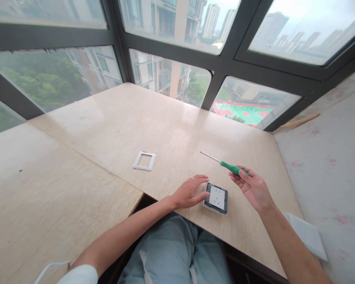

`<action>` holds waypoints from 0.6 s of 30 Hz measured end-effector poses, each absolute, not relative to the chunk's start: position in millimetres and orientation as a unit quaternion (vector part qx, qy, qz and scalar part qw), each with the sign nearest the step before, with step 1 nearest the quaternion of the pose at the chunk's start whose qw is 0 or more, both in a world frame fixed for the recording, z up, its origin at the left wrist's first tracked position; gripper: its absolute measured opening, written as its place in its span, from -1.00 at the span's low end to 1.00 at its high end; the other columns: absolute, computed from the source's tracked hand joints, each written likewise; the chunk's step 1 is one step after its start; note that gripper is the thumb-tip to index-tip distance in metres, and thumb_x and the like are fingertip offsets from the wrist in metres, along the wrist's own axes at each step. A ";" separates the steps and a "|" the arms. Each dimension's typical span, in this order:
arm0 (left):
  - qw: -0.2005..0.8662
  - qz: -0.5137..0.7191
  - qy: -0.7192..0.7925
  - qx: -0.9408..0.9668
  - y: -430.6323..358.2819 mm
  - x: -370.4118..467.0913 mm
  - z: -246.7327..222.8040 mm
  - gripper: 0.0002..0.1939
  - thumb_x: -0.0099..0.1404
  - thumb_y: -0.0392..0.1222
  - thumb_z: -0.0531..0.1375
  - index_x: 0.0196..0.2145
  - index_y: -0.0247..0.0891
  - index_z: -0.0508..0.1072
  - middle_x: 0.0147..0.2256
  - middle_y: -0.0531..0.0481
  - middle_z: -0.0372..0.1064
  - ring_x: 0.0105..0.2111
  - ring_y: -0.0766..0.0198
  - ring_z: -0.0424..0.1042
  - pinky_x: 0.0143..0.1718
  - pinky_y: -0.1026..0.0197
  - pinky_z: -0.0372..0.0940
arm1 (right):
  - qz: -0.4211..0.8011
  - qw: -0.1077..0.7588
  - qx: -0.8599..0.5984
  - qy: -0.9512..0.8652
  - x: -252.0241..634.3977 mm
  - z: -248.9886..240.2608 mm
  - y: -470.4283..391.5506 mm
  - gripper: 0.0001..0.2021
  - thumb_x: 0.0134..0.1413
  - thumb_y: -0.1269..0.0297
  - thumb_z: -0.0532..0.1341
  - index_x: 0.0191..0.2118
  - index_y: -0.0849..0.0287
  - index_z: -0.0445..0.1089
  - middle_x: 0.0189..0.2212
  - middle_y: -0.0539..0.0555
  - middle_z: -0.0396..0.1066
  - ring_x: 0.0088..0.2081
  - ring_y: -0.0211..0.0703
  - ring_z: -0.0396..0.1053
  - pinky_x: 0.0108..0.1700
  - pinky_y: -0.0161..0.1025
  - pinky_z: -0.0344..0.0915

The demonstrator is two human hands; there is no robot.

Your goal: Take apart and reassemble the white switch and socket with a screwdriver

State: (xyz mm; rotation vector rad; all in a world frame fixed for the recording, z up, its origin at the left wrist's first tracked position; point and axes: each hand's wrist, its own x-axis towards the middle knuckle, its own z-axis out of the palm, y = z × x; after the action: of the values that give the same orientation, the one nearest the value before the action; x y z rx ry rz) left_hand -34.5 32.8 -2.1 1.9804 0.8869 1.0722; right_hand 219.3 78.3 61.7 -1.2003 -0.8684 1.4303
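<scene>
A green-handled screwdriver (234,168) is gripped in my right hand (254,189), its metal shaft pointing up and left over the table. The handle lies between thumb and fingers, and the tip touches nothing. Below and left of it, a wall socket (217,197) with a white face and dark grey surround lies face up near the table's front edge. My left hand (192,192) is at the socket's left side, fingers stretched and apart. Its thumb meets the socket's left edge; the fingertips reach its upper left corner. Farther back on the left lies a white square cover frame (136,165).
The beige tabletop (100,122) has a seam and a stepped front edge by my left forearm. A white flat box-like item (306,234) stands by the papered wall (331,169) at right. A white cable (51,267) shows at lower left. Dark-framed windows border the back.
</scene>
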 end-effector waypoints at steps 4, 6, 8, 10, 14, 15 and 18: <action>0.291 0.479 0.361 0.745 34.9 -51.3 -1.1 -0.67 0.41 -0.12 0.18 0.09 -0.22 0.41 0.07 -0.23 0.44 0.11 0.09 0.42 0.16 -0.01 0.34 | 0.572 0.532 -0.517 -0.350 245.5 43.6 63.4 -0.59 -0.27 0.15 0.57 -0.22 0.10 0.55 -0.26 0.02 0.62 -0.21 -0.18 0.61 -0.07 -0.36 0.52; 0.240 0.489 0.380 0.748 43.3 -73.0 1.3 -0.69 0.39 -0.16 0.19 0.07 -0.22 0.42 0.03 -0.21 0.46 0.08 0.11 0.44 0.13 -0.01 0.37 | 0.557 0.539 -0.535 -0.337 259.3 31.6 55.6 -0.57 -0.32 0.14 0.59 -0.24 0.10 0.54 -0.28 0.01 0.62 -0.21 -0.16 0.61 -0.06 -0.35 0.52; 0.183 0.492 0.421 0.739 57.0 -105.8 5.7 -0.73 0.39 -0.17 0.18 0.03 -0.22 0.45 -0.02 -0.19 0.49 0.04 0.12 0.46 0.09 0.00 0.38 | 0.535 0.544 -0.555 -0.331 271.9 19.1 48.3 -0.53 -0.34 0.13 0.59 -0.23 0.11 0.53 -0.28 0.02 0.62 -0.20 -0.14 0.61 -0.05 -0.33 0.52; 0.142 0.472 0.497 0.714 73.5 -147.1 12.2 -0.76 0.39 -0.13 0.18 -0.04 -0.23 0.49 -0.08 -0.17 0.52 -0.05 0.14 0.49 -0.06 0.07 0.44 | 0.511 0.547 -0.574 -0.332 281.4 7.9 42.2 -0.48 -0.37 0.11 0.59 -0.20 0.11 0.52 -0.26 0.03 0.62 -0.19 -0.13 0.61 -0.04 -0.32 0.51; 0.101 0.331 0.629 0.696 101.3 -229.1 29.8 -0.74 0.36 -0.17 0.11 -0.10 -0.27 0.55 -0.18 -0.13 0.54 -0.26 0.20 0.51 -0.21 0.16 0.41 | 0.474 0.548 -0.592 -0.354 288.3 -5.0 34.6 -0.42 -0.39 0.03 0.58 -0.15 0.10 0.51 -0.22 0.04 0.60 -0.19 -0.09 0.60 0.02 -0.22 0.50; 0.097 0.308 0.636 0.700 105.8 -244.5 34.2 -0.75 0.33 -0.17 0.13 -0.16 -0.27 0.57 -0.22 -0.12 0.55 -0.27 0.19 0.50 -0.19 0.16 0.40 | 0.467 0.547 -0.593 -0.362 288.0 -6.2 33.8 -0.42 -0.38 0.01 0.57 -0.14 0.10 0.50 -0.22 0.04 0.60 -0.20 -0.07 0.60 0.04 -0.17 0.50; 0.112 0.226 0.636 0.730 114.4 -272.3 43.8 -0.78 0.27 -0.15 0.17 -0.30 -0.24 0.62 -0.28 -0.07 0.58 -0.32 0.20 0.49 -0.20 0.19 0.36 | 0.452 0.548 -0.598 -0.370 285.6 -7.2 32.7 -0.43 -0.36 -0.02 0.55 -0.15 0.09 0.50 -0.23 0.04 0.59 -0.20 -0.04 0.60 0.08 -0.09 0.48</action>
State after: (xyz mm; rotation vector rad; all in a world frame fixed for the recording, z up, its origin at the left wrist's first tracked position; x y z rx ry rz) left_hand -272.3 114.4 43.8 2.1419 1.8658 0.6644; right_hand 285.6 32.7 -7.2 -1.4175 -0.8753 1.0715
